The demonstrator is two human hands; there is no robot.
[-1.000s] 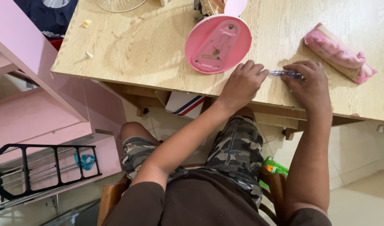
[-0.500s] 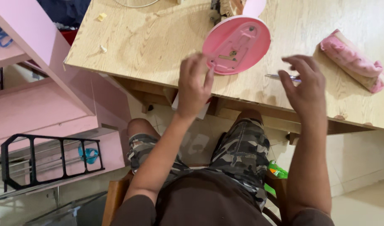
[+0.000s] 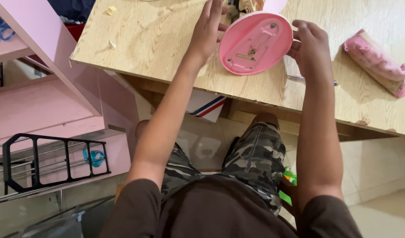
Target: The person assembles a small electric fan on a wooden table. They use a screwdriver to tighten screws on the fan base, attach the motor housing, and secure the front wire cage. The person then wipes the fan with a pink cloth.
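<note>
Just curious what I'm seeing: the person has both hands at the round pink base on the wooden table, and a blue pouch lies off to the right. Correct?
Not quite: the pouch is pink, not blue, as the head view shows. The left hand and right hand are indeed at the round pink base on the wooden table.

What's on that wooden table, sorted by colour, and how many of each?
Pink: 2 - round pink base, pink pouch
Pale yellowish: 2 - small bits
Silvery: 1 - slim tool under the right hand
Total: 5
</note>
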